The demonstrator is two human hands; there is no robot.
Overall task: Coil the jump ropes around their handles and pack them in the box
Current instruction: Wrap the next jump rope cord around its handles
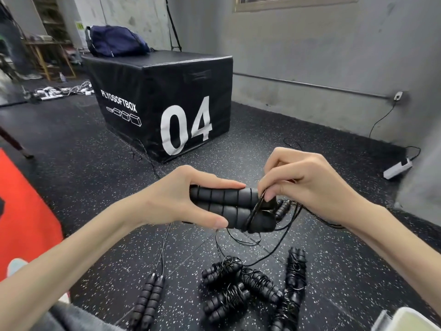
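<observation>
My left hand (pixel 188 199) grips a pair of black ribbed jump rope handles (pixel 229 206), held side by side and level. My right hand (pixel 303 185) pinches the thin black rope (pixel 256 212) where it loops around the handles' right end. Loose rope trails down to the floor (pixel 238 240). Several coiled jump ropes (pixel 253 290) lie in a heap on the floor below my hands. One uncoiled pair of handles (pixel 149 299) lies to their left. Another pair of handles (pixel 282 207) peeks out behind my right hand. A pale box corner (pixel 410 321) shows at the bottom right.
A black plyo box marked 04 (pixel 167 103) stands ahead, with a dark blue bag (pixel 117 41) on top. A red box (pixel 21 211) is at the left. A white power strip (pixel 397 168) and cable lie by the grey wall. The floor is speckled black rubber.
</observation>
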